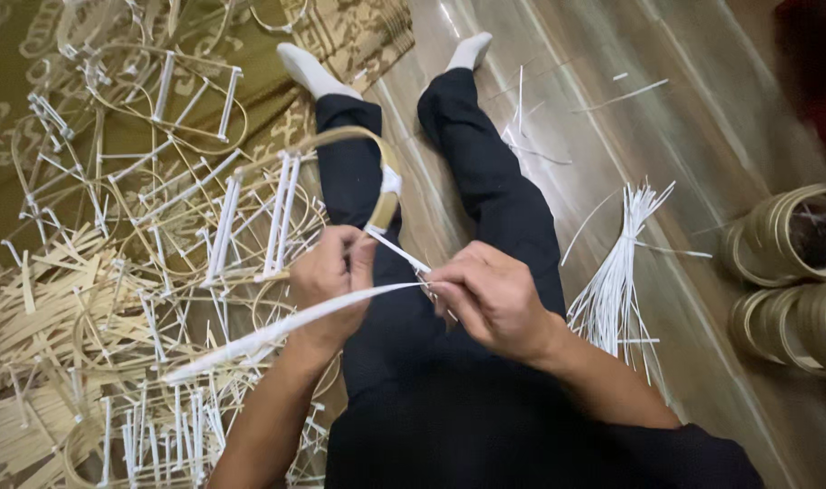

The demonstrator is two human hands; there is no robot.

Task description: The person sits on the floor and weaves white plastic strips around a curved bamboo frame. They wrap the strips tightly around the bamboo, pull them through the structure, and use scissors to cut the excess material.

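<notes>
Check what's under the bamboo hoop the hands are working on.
Under the bamboo hoop lie the person's black trouser legs. Beside it, the finished frames pile on a patterned mat. The floor directly beneath the legs is covered.

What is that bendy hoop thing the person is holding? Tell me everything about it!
The hoop frame is a thin tan strip, bamboo or cane by its look, bent into a curve above the person's lap. White upright sticks are fixed to it, and white binding wraps one spot. The left hand grips its lower end; the right hand pulls a white strip tied to it.
</notes>
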